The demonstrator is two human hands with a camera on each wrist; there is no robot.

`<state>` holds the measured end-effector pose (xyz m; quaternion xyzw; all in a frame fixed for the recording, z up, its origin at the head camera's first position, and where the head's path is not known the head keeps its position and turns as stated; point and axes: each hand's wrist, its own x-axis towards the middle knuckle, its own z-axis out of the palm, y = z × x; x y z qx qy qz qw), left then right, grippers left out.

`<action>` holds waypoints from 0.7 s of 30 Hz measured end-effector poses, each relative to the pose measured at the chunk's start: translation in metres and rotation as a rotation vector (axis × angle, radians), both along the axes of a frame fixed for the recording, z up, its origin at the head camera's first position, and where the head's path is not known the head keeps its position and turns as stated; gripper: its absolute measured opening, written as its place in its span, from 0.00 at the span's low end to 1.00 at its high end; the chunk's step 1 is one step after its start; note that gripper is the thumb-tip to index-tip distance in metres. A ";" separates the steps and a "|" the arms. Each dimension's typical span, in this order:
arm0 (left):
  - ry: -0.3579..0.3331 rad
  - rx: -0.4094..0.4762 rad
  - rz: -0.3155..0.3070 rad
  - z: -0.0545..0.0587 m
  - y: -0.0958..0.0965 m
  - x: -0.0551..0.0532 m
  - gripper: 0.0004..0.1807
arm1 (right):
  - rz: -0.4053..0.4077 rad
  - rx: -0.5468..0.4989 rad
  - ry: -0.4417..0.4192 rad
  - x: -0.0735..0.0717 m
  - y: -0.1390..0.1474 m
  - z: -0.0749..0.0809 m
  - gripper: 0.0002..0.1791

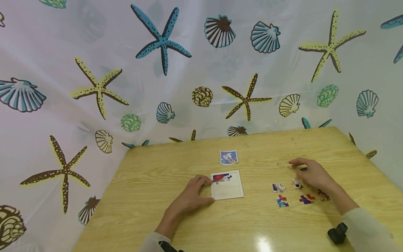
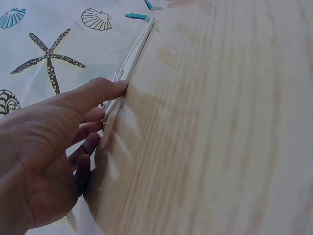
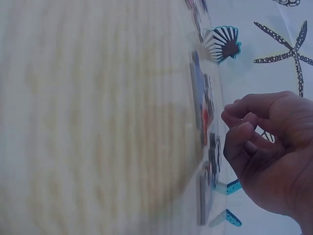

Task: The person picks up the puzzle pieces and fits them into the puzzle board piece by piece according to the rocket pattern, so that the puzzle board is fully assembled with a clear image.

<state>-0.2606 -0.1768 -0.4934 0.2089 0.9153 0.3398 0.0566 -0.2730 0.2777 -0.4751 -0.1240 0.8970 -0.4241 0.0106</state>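
A pale square puzzle board (image 1: 227, 190) lies on the table, its upper part partly filled with red, blue and white pieces (image 1: 221, 177). My left hand (image 1: 192, 195) holds the board's left side, index finger at the edge by the filled pieces and thumb at the lower left corner. In the left wrist view, thumb and index finger touch the thin edge of the board (image 2: 140, 49). My right hand (image 1: 315, 175) hovers over several loose jigsaw pieces (image 1: 282, 201), its fingers loosely bent. Nothing shows between those fingers in the right wrist view, where the hand (image 3: 274, 147) is apart from the pieces (image 3: 205, 115).
A small picture card (image 1: 228, 158) lies behind the board. The wood-grain table (image 1: 170, 157) reaches back to a hanging cloth (image 1: 201, 70) printed with starfish and shells. One loose piece (image 1: 303, 169) is partly hidden by the right hand.
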 end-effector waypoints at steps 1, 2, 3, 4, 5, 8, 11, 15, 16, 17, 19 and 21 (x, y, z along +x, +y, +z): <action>-0.001 -0.001 0.001 0.000 0.000 0.000 0.31 | -0.006 -0.002 -0.009 0.000 0.002 0.000 0.26; -0.001 0.000 0.000 0.000 0.000 0.000 0.31 | -0.013 -0.004 -0.021 0.001 0.004 0.000 0.25; -0.003 -0.001 0.000 0.000 0.000 0.000 0.31 | -0.017 -0.006 -0.031 0.001 0.007 0.001 0.25; -0.004 -0.001 0.001 0.000 0.001 0.000 0.31 | -0.022 -0.008 -0.040 0.001 0.009 0.001 0.25; -0.008 -0.001 0.002 0.000 0.001 0.000 0.31 | -0.027 -0.010 -0.051 0.001 0.011 0.001 0.24; -0.010 0.001 0.000 -0.001 0.001 0.000 0.30 | -0.042 -0.014 -0.087 0.001 0.016 0.000 0.25; -0.015 0.007 0.000 -0.002 0.000 0.000 0.30 | -0.042 -0.020 -0.098 0.002 0.021 0.000 0.25; -0.018 0.012 0.001 -0.002 0.000 0.000 0.29 | -0.053 -0.025 -0.095 0.005 0.026 0.002 0.26; -0.016 0.012 0.002 -0.002 0.000 0.000 0.29 | -0.058 -0.022 -0.093 0.005 0.027 0.002 0.26; -0.017 0.013 0.003 -0.002 0.000 0.000 0.30 | -0.065 -0.014 -0.090 0.005 0.029 0.002 0.26; -0.020 0.014 0.006 -0.002 0.000 0.000 0.30 | -0.077 0.009 -0.080 0.005 0.032 0.001 0.25; -0.023 0.014 0.009 -0.002 0.000 0.000 0.30 | -0.081 0.024 -0.076 0.004 0.034 0.000 0.24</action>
